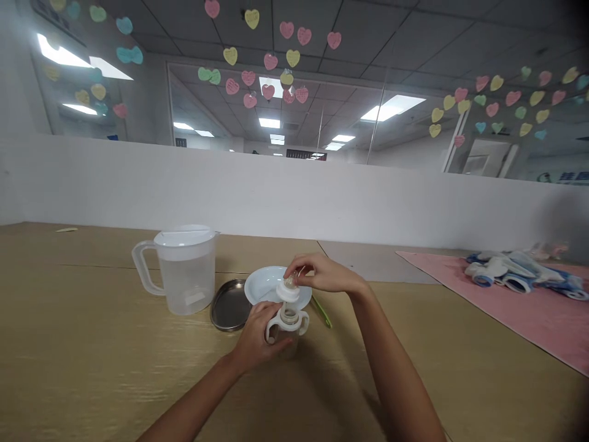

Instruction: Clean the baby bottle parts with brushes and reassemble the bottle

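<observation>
My left hand (258, 337) is wrapped round a baby bottle (289, 336) with white side handles, which stands on the table with its mouth uncovered. Above that mouth, my right hand (317, 272) pinches the bottle's nipple top (288, 290), a clear teat in a white collar. The top is apart from the bottle's neck and a little tilted. Just behind the bottle lies a pale blue-white bowl (257, 283), partly hidden by both hands. A round metal dish (227, 307) lies left of the bowl.
A lidded translucent pitcher (188, 276) stands to the left on the table (92, 344). A green stick-like utensil (323, 312) lies right of the bowl. On the far right, a pink cloth (460, 288) bears blue and white items (519, 273). A white wall (230, 190) rises behind.
</observation>
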A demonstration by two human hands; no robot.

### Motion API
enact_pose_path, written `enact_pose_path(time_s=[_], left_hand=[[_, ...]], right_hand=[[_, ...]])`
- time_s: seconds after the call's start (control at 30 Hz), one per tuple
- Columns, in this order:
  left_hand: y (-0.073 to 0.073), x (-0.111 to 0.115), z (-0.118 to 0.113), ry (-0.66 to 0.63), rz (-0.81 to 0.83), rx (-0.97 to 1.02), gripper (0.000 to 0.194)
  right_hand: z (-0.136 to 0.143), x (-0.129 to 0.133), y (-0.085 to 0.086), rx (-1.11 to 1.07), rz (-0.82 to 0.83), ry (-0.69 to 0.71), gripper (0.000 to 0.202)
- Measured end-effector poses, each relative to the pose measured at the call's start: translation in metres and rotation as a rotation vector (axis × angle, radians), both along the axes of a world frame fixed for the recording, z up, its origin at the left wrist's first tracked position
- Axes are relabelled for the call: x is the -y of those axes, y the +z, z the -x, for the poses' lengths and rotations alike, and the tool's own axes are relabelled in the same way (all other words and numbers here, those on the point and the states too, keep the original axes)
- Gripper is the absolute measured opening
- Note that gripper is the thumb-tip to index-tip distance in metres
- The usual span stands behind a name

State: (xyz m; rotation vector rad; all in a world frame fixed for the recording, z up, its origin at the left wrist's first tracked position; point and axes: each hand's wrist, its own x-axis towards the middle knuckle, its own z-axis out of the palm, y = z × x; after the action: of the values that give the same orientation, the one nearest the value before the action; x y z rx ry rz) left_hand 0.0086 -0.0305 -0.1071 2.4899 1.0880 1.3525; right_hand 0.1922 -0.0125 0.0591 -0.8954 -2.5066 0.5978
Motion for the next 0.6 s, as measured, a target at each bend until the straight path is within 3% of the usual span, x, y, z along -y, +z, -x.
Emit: enact_pose_path(time_s=[0.23, 0.37, 0.47, 0.6], left_hand=[[-0.003, -0.005, 0.006, -0.008, 0.000, -0.009, 0.070], [0.000, -0.004, 0.011, 0.037, -0.014, 0.113, 0.045], [0.002, -0.005, 0.013, 0.132, -0.023, 0.169, 0.029], [0.000, -0.010, 0.014, 0.186, -0.031, 0.145, 0.027]], right_hand=[[-0.002, -0.003, 0.003, -0.357, -0.036, -0.218, 0.022], [-0.003, -0.014, -0.001, -0.469, -0.107, -0.347, 0.024], [0.001, -0.022, -0.008, -0.410, -0.136, -0.420, 0.023], [0.014, -0.031, -0.024, -0.162, -0.159, -0.456, 0.015]])
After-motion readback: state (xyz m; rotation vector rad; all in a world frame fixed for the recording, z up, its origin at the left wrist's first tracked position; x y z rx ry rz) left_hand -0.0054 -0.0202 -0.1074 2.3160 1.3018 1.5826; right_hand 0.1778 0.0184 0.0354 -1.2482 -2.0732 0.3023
